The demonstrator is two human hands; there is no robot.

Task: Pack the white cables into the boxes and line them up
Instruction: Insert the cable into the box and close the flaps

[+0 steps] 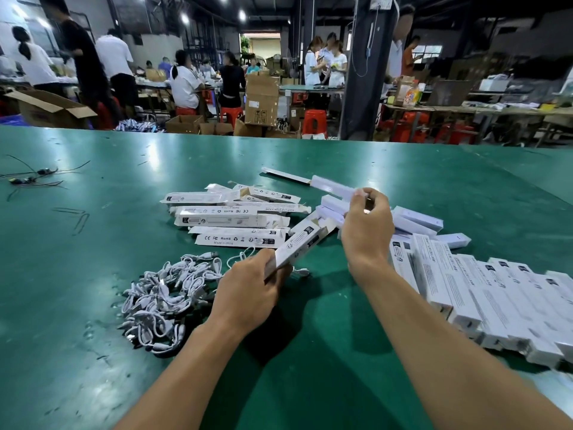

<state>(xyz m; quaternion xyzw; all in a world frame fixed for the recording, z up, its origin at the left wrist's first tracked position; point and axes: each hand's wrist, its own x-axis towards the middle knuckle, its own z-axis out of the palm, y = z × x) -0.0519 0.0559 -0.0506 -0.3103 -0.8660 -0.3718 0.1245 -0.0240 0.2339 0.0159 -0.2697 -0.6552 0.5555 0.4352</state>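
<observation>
My left hand (248, 290) grips the near end of a long white box (299, 243) that tilts up and away, its far flap open. My right hand (367, 228) is raised above the table with thumb and fingers pinched together on something small that I cannot make out. A tangled heap of white cables (164, 296) lies left of my left hand. Several flat open boxes (235, 218) are scattered beyond it. A row of white boxes (483, 299) lies side by side on the right, with more stacked boxes (415, 220) behind my right hand.
The green table (93, 243) runs far ahead. Thin black wires (31, 178) lie at the far left. A lone long white box (310, 180) rests beyond the pile. Past the table edge are cardboard cartons, red stools and several people at other benches.
</observation>
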